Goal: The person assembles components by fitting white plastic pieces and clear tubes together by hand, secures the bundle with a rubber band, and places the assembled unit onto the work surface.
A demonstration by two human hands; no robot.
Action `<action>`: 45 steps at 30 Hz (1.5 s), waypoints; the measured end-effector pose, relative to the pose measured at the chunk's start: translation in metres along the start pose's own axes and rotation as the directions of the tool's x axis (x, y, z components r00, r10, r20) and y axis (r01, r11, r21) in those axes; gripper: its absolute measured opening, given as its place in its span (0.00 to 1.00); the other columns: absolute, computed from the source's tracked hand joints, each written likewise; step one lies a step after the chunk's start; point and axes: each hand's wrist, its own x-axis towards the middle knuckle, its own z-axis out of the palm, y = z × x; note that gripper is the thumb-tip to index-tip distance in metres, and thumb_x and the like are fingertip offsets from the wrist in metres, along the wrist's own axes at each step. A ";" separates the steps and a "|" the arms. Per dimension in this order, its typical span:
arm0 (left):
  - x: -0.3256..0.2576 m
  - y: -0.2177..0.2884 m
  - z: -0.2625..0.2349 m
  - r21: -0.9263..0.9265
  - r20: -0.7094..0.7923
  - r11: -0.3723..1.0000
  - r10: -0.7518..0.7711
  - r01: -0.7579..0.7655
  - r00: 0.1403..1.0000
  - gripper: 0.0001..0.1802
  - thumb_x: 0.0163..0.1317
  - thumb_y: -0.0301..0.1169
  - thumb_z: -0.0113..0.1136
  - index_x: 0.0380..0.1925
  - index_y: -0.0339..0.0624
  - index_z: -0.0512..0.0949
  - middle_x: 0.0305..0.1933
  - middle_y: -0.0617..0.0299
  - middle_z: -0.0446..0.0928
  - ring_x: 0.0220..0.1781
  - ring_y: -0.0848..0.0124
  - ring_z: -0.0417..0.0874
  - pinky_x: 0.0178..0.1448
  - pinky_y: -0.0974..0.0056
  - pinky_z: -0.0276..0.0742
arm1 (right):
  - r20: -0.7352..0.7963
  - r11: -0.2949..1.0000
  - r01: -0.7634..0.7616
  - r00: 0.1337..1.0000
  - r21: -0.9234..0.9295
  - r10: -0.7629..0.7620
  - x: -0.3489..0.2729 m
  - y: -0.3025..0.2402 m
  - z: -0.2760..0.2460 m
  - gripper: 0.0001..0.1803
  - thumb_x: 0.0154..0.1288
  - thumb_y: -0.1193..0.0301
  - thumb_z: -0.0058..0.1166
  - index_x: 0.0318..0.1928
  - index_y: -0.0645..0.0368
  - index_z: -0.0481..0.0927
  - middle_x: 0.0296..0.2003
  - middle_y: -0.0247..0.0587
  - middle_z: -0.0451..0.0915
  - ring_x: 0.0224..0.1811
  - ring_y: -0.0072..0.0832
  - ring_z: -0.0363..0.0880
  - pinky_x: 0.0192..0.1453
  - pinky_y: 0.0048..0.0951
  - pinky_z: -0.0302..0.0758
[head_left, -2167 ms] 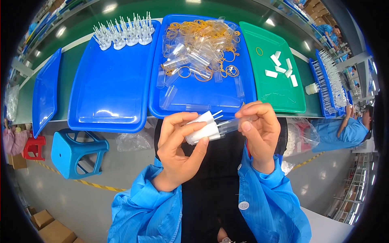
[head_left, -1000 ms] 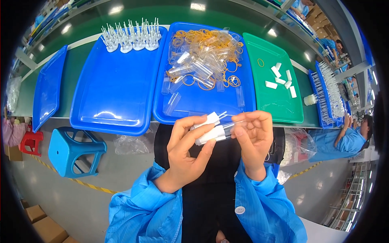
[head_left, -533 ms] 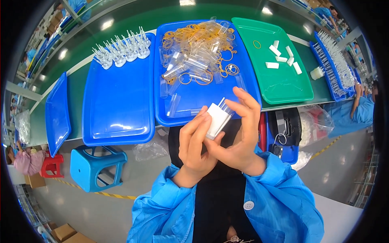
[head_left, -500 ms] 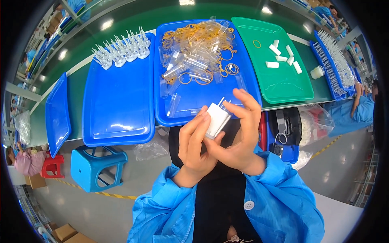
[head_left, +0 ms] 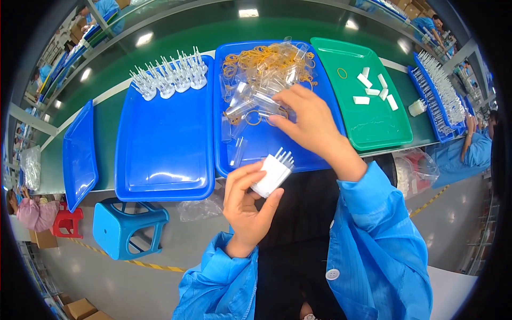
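My left hand (head_left: pixel 247 212) is closed on a white block (head_left: pixel 271 177), held tilted above the front edge of the middle blue tray (head_left: pixel 314 157). Several thin grey pins (head_left: pixel 285 156) stick out of the block's upper end. Over the same tray, my right hand (head_left: pixel 309 120) reaches in with thumb and forefinger apart. Its fingertips are beside clear plastic tubes (head_left: pixel 265 102); whether they touch one is hard to see. Yellow rubber bands (head_left: pixel 261 63) lie heaped behind the tubes.
At left, a blue tray (head_left: pixel 165 144) carries white pronged pieces (head_left: pixel 170 77). A green tray (head_left: pixel 368 128) at right holds small white blocks (head_left: pixel 364 81) and one rubber band. Farther right are blue bins of pronged pieces (head_left: pixel 440 85). A blue stool (head_left: pixel 125 226) stands below the table.
My right hand has left the white block and moved forward over the tubes in the middle tray. My left hand keeps the block, slightly lower and farther left; more pins show.
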 end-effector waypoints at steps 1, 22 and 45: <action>-0.001 -0.001 -0.001 -0.004 0.008 1.000 0.029 -0.029 1.000 0.20 0.50 0.13 0.66 0.45 0.29 0.74 0.55 0.49 0.69 0.56 0.61 0.77 0.50 0.65 0.85 | 0.108 0.994 -0.094 0.989 -0.063 0.101 0.003 -0.001 0.004 0.15 0.51 0.70 0.64 0.40 0.55 0.78 0.37 0.41 0.77 0.41 0.41 0.77 0.40 0.39 0.74; -0.004 0.009 -0.014 -0.647 0.183 0.653 -0.368 0.393 0.912 0.22 0.65 0.27 0.57 0.57 0.29 0.69 0.57 0.49 0.72 0.60 0.58 0.76 0.61 0.56 0.76 | 0.123 0.952 -0.256 0.953 -0.166 0.278 0.017 -0.001 0.026 0.14 0.52 0.62 0.64 0.34 0.58 0.79 0.30 0.47 0.82 0.34 0.46 0.82 0.37 0.45 0.76; -0.011 0.016 -0.004 -0.262 0.015 0.962 -0.074 0.075 0.997 0.19 0.54 0.18 0.66 0.47 0.31 0.74 0.55 0.51 0.68 0.62 0.56 0.72 0.64 0.56 0.70 | 0.193 0.992 -0.070 0.977 -0.109 0.090 -0.013 0.005 -0.006 0.06 0.53 0.76 0.60 0.34 0.55 0.80 0.33 0.40 0.75 0.41 0.40 0.76 0.46 0.37 0.73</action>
